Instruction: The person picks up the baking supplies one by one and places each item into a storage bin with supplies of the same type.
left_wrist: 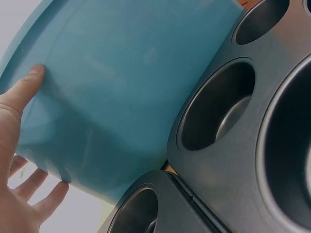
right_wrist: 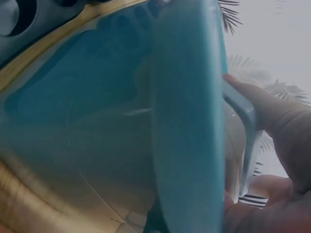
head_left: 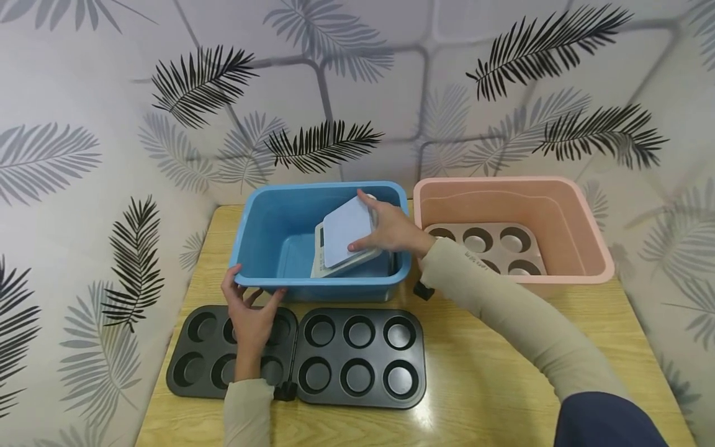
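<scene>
A kitchen scale (head_left: 347,231) with a pale flat platform and a cream base is tilted inside the blue bin (head_left: 262,236), towards its right end. My right hand (head_left: 395,228) reaches over the bin's right rim and grips the scale, thumb on one edge and fingers on the opposite side. In the right wrist view the bin's wall hides much of the scale (right_wrist: 248,116). At the bin's front left corner, my left hand (head_left: 251,320) holds the bin; its thumb (left_wrist: 29,85) presses the outer wall and the other fingers lie round the side.
Two dark muffin tins (head_left: 357,354) lie side by side on the wooden table (head_left: 503,354), in front of the blue bin. To the right stands a pink bin (head_left: 575,236) with a lighter muffin tin (head_left: 497,241) in it. A leaf-patterned wall covering (head_left: 391,93) rises behind.
</scene>
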Demonstrator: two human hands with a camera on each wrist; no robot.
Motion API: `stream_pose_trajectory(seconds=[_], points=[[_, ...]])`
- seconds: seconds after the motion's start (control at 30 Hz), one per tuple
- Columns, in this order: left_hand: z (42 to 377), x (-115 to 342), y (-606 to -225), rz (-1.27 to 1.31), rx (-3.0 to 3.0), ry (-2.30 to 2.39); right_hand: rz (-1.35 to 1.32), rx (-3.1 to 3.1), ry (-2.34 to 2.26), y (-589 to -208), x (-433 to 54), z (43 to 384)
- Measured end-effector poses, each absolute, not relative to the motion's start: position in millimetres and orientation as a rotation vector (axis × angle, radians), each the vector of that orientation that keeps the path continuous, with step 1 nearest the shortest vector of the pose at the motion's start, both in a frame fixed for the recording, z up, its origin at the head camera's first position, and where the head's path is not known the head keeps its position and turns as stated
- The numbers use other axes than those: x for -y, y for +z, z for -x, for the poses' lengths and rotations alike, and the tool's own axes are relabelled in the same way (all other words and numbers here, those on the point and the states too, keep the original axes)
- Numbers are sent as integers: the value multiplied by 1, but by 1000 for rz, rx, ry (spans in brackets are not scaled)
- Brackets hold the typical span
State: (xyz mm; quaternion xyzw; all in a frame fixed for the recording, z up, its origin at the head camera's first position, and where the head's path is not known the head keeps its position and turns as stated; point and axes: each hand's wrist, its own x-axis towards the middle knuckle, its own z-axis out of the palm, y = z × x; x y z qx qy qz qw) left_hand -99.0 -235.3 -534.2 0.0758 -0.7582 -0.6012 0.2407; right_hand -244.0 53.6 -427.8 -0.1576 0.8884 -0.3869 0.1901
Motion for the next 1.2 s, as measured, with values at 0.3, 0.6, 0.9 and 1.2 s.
stream_pose_trajectory(seconds=[0.3,0.6,0.9,1.2], points=[[99,234,-534,-203,2071,-1659,496,-2541,-836,-423,-54,238],[100,234,-536,-194,2084,-1654,544,-2600,-530,-390,-57,225],[99,236,-535,-216,2099,-1631,569,-2618,-496,-368,-67,217],[99,234,-533,-212,2096,-1640,599,-2640,-553,-369,-76,213]])
